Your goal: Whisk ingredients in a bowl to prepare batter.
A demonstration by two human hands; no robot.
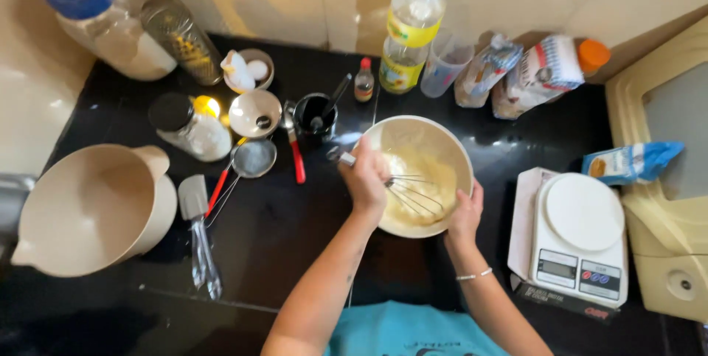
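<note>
The mixing bowl (420, 172) sits near the middle of the counter (295, 231), with batter (420, 186) and the wires of a whisk (413, 195) in it. Left of the bowl lie a sieve (251, 158) and a spatula (195, 223), and farther left stands a large jug (92, 208). Behind the bowl stands an oil bottle (409, 32), and right of the bowl sits a kitchen scale (579, 238).

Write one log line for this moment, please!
left hand: holds whisk in batter | right hand: grips bowl rim | counter
</note>
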